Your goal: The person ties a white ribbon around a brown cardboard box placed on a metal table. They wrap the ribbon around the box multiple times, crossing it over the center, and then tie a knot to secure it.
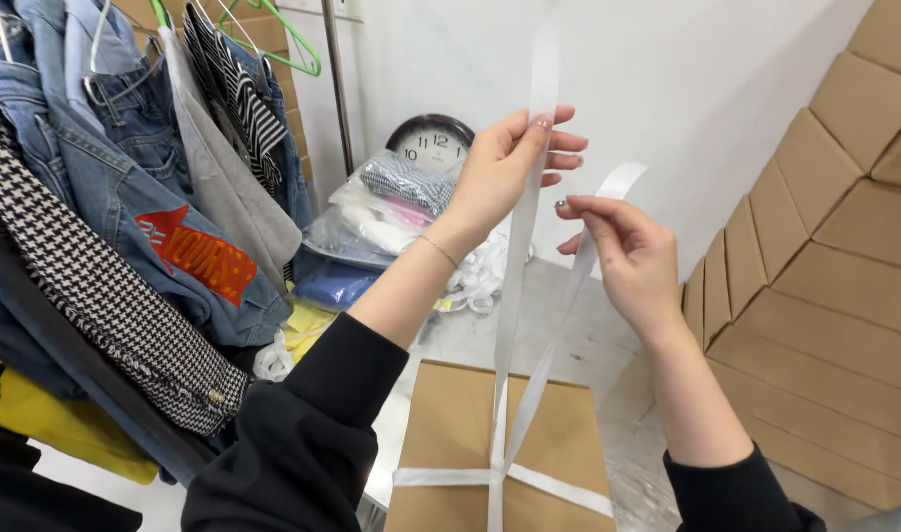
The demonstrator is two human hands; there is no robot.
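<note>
Holding two ends of a white ribbon point(514, 296) up above a brown box point(450, 433), a person works at wrapping it; the ribbon already crosses the lid at one point, and the ends rise from that crossing. The left hand point(505, 167) pinches the longer end between thumb and fingers, its tail running on up out of view. The right hand point(628, 251) grips the shorter end with closed fingertips, the tip poking out beyond them. Judging by this, the step in hand is drawing both ends taut; the next move would seem to call for crossing them low at the lid and keeping tension so the bands do not slip.

Counted: one box, one ribbon with two free ends, two hands. Nearby are one round clock point(431, 143) against the wall, a pile of bagged garments point(391, 212) below it, a rack of hanging clothes point(126, 217) to the left, and stacked cartons point(835, 256) to the right, too many to count surely.
</note>
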